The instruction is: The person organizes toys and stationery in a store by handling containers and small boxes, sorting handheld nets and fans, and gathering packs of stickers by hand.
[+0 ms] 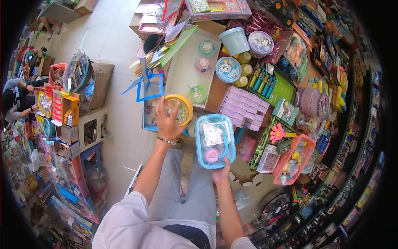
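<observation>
though handheld, container [215,141] near lilac boxes [243,106]

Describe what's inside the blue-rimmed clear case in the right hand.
Through the blue-rimmed clear case, a white printed sheet and a round pink item show, apparently inside. Whatever lies beneath them is covered, and the handle hides a strip.

One white box [182,74] carries three small round tubs: a teal tub [206,47] and a pink tub [203,64] towards its right edge, a green tub [197,94] towards its lower edge. There is one yellow round tub [187,112] and one blue carry case [199,143], with one pink disc [211,155] inside. Beyond the box's right edge are one light-blue bucket [234,40], two lidded tubs [228,69], three yellow-lidded jars [246,69] and one pink hand clapper [277,133]. The lilac boxes [242,106] are too tightly packed to count.
</observation>
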A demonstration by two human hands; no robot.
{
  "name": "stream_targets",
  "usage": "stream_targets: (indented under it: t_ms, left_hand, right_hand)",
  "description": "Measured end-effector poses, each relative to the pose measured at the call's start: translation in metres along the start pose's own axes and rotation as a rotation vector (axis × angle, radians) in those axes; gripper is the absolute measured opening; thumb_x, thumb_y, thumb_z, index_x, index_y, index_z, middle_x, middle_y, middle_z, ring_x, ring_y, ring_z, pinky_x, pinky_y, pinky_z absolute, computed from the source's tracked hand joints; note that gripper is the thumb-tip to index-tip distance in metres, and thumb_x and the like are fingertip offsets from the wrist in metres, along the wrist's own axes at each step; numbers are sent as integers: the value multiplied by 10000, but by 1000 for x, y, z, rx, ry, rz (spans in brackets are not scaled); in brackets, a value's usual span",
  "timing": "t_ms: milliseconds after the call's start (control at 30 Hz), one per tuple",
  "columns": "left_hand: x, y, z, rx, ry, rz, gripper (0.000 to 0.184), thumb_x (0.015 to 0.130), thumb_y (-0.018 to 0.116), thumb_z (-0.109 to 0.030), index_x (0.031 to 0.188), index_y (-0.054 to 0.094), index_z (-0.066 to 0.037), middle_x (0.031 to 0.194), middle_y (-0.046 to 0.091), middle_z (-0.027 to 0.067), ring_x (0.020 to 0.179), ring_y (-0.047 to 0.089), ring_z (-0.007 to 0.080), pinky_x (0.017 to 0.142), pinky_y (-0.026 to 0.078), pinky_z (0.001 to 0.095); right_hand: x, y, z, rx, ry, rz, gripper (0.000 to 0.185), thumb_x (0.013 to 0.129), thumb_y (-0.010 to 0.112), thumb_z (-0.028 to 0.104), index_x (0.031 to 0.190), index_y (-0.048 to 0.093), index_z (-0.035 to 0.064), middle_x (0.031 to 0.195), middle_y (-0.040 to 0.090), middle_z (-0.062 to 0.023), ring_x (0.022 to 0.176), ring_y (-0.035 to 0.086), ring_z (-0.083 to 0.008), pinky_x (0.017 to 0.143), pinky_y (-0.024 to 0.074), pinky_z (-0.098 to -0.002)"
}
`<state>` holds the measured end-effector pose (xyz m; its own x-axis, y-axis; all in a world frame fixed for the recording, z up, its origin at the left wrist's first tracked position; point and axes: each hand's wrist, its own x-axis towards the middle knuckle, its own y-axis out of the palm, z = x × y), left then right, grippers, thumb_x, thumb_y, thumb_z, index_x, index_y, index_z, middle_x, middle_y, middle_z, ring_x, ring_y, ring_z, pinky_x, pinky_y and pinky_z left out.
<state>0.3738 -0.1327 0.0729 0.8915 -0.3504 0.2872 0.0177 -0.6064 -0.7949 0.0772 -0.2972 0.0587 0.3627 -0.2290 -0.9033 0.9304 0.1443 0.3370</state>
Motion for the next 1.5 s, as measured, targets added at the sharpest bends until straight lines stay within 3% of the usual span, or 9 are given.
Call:
stream_targets:
  t_ms: [167,333,467,733,900,1033,1267,1400,1500]
  left_hand:
    - [70,28,-4,-10,-16,-43,937,659,915,-267,1512,528,-234,1605,311,290,1416,360,509,1155,357,580]
    - [118,81,31,240,42,211,953,709,877,-272,1567,463,-301,1598,334,282,1438,350,505,1150,366,567]
    - [119,102,55,272,-2,370,1043,687,876,-221,1604,388,-318,1601,321,282,1426,354,503,1151,364,559]
    - [103,130,75,447,-5,346,976,758,746,-52,1613,364,-331,1619,289,293,1473,299,534,1202,287,576]
    - [103,104,24,355,17,459,816,735,742,-79,1507,483,-127,1597,328,302,1501,293,501,1227,242,620]
    - [93,126,-9,157,153,364,710,764,730,-93,1445,531,-95,1528,412,285,1444,355,507,1203,313,573]
    - [153,184,-92,163,278,403,877,793,816,-264,1547,401,-94,1570,361,308,1461,353,480,1199,315,567]
    - [192,233,-95,305,163,528,1117,613,919,-391,1554,380,-126,1555,319,395,1432,356,526,1201,312,554]
    - [203,237,-95,272,230,547,1099,547,902,-344,1510,418,-129,1397,431,345,1317,440,511,1130,386,549]
  right_hand:
    - [-16,9,-8,-27,-3,-85,673,959,629,449,1532,458,139,1541,505,-91,1416,478,-315,1181,384,-537]
    - [-10,-29,-28,-32,23,-29,673,942,658,457,1520,473,168,1531,518,-83,1404,488,-318,1148,409,-564]
    - [-23,-27,-25,75,96,-85,534,994,653,345,1462,509,133,1464,575,-79,1353,541,-297,1146,435,-516]
    - [-19,-47,-13,-25,89,-99,634,972,639,411,1522,448,159,1544,506,-87,1415,482,-321,1168,393,-552]
    - [-16,-58,9,-35,43,-56,652,971,647,405,1532,436,146,1539,508,-88,1410,487,-323,1179,384,-553]
    - [-16,-61,33,-49,37,-34,665,965,669,377,1531,436,117,1533,509,-103,1410,486,-325,1193,378,-535]
    - [-13,-73,66,-141,60,-36,664,979,668,366,1533,431,87,1536,504,-109,1420,477,-321,1207,366,-512]
    - [-14,-84,75,-136,65,-41,656,985,664,362,1532,432,83,1538,503,-105,1421,477,-317,1208,362,-515]
    - [-14,-91,78,-113,77,-75,661,977,672,358,1530,437,84,1533,509,-103,1421,476,-316,1210,358,-518]
